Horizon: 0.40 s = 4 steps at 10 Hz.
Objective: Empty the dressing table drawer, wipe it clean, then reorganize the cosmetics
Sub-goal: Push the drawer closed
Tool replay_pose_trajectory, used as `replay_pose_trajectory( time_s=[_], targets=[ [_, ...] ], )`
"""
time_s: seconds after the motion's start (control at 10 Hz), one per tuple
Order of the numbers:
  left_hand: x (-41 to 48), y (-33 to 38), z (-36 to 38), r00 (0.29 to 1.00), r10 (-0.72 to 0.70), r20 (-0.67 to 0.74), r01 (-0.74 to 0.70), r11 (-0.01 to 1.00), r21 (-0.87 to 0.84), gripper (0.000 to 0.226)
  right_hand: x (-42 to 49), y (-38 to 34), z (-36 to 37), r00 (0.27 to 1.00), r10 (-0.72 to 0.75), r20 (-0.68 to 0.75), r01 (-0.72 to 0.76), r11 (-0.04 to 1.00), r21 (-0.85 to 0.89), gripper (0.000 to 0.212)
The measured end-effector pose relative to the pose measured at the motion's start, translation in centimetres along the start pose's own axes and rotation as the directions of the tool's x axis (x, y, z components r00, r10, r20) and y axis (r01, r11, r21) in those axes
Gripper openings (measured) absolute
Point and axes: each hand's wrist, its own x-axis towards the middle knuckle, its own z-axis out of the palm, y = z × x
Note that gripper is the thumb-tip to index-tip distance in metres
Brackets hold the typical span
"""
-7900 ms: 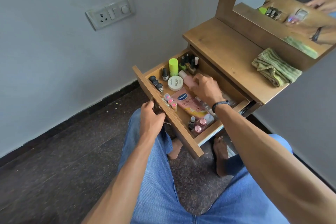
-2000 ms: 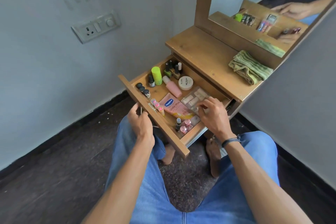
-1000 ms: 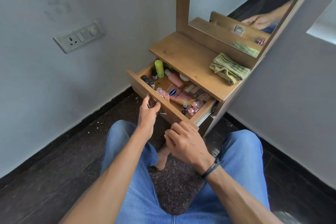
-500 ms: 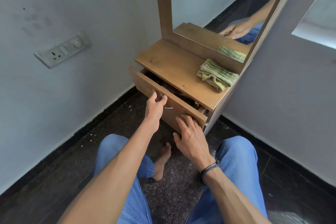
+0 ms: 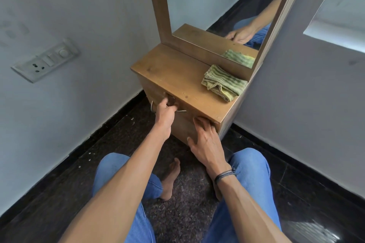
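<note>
The wooden dressing table (image 5: 173, 73) stands in the corner in front of me. Its drawer (image 5: 183, 124) is pushed in flush under the top, so the cosmetics inside are hidden. My left hand (image 5: 165, 112) grips the metal drawer handle (image 5: 152, 106) on the front panel. My right hand (image 5: 205, 138) lies flat with straight fingers against the right part of the drawer front. A folded green striped cloth (image 5: 224, 83) rests on the right end of the tabletop.
A mirror (image 5: 227, 6) in a wooden frame rises from the back of the table. Grey walls close in left and right; a socket and switch plate (image 5: 46, 61) is on the left wall. My knees and bare foot (image 5: 170, 177) are on the dark floor.
The drawer, open with cosmetics showing, has been pushed fully shut. My right hand left the drawer's contents and moved to its front panel. The view tilted up.
</note>
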Motion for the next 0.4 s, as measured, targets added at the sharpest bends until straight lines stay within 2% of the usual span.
replay_pose_trajectory(
  time_s=[0.2, 0.4],
  targets=[
    [-3.7, 1.7, -0.5, 0.999, 0.036, 0.017, -0.037, 0.999, 0.032, 0.061, -0.6, -1.2, -1.4, 0.999, -0.019, 0.030, 0.020, 1.000, -0.014, 0.062],
    [-6.3, 3.7, -3.1, 0.994, 0.109, -0.010, -0.109, 0.994, 0.001, 0.061, -0.7, -4.4, -5.9, 0.978, -0.198, -0.060, 0.197, 0.980, -0.011, 0.049]
  ],
)
